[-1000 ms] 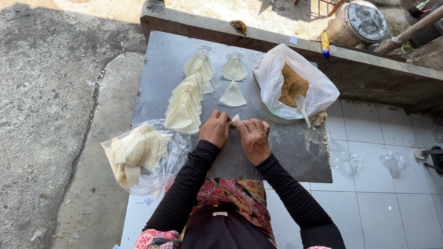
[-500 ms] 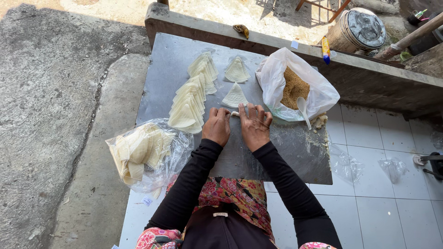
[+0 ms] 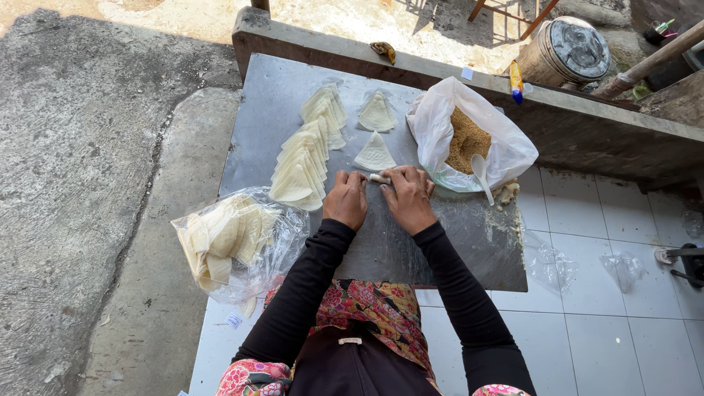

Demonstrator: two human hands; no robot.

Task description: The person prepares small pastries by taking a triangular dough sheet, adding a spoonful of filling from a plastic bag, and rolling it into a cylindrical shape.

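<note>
Both hands pinch one small rolled wrapper (image 3: 379, 178): left hand (image 3: 346, 199) and right hand (image 3: 408, 198) fingertips closed on its ends, roll lying between them on metal sheet (image 3: 257, 125).

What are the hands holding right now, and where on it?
Both hands, left hand and right hand, press a small pale rolled wrapper on the metal sheet, fingertips at its two ends.
</note>
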